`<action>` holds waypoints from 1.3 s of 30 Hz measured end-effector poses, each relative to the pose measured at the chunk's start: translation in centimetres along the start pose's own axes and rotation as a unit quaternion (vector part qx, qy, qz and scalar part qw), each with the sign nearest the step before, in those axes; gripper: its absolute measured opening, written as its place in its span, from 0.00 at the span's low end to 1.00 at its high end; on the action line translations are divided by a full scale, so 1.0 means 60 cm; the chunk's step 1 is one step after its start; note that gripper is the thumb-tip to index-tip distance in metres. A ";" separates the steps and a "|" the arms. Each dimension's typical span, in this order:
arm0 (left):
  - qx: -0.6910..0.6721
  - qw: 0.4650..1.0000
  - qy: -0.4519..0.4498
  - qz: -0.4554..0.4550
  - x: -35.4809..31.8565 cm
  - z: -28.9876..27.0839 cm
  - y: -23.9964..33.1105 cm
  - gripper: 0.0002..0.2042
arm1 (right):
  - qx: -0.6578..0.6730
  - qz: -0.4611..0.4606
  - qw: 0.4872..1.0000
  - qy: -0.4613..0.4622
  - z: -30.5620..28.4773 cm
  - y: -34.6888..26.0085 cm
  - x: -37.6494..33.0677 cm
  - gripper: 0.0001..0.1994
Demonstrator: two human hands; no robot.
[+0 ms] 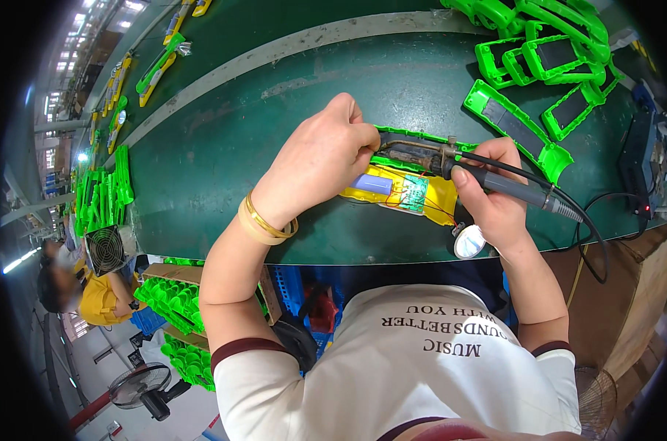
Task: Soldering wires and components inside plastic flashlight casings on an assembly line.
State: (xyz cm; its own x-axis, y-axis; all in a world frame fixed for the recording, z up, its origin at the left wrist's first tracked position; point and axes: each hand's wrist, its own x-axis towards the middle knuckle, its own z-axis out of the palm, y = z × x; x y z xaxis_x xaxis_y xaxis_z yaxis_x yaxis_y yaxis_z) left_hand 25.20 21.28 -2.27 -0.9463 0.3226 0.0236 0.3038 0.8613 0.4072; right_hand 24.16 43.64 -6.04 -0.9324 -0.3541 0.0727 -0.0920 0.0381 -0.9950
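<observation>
My right hand (495, 209) is wrapped round the grey handle of a soldering iron (508, 187), which has a thin black tube clamped along it. The iron points left, over an opened lamp housing. My left hand (315, 154) is closed in a pinch close to the iron's tip; what its fingers hold is hidden. Below the iron lies a yellow housing half (441, 202) with a purple battery cell (372, 184), a green circuit board (414, 192) and thin wires. A green housing half (422, 137) lies just behind it. At the near right end sits a round lamp head (469, 241).
Green housing parts (561, 55) are heaped at the back right. A black soldering station (637, 162) stands at the right, its cable looping across the table. Yellow and green lamps (157, 77) line the far left. Green parts (173, 301) fill boxes below the table's edge, near a small fan (106, 250).
</observation>
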 end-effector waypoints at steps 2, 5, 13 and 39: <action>0.000 1.000 -0.002 -0.001 -0.001 -0.001 0.000 0.04 | -0.004 0.003 1.000 -0.004 0.000 -0.001 0.002 0.15; -0.008 1.000 -0.008 -0.002 0.000 -0.001 0.001 0.04 | -0.001 0.029 1.000 -0.010 -0.004 0.001 0.001 0.15; -0.008 1.000 -0.008 -0.010 -0.001 -0.004 0.006 0.03 | -0.007 0.017 1.000 -0.012 -0.004 -0.001 -0.001 0.14; 0.031 0.999 -0.029 -0.017 0.007 -0.004 0.018 0.04 | 0.169 -0.082 0.965 0.183 -0.177 0.036 -0.087 0.23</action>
State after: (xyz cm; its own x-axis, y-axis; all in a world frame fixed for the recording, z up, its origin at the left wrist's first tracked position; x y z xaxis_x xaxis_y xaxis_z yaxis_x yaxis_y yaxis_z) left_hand 25.11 22.25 -1.58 -0.9489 0.3125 -0.0433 0.2786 0.8945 0.3496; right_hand 25.09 55.48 -7.86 -0.9815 0.0262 0.1898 -0.1881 -0.3186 -0.9290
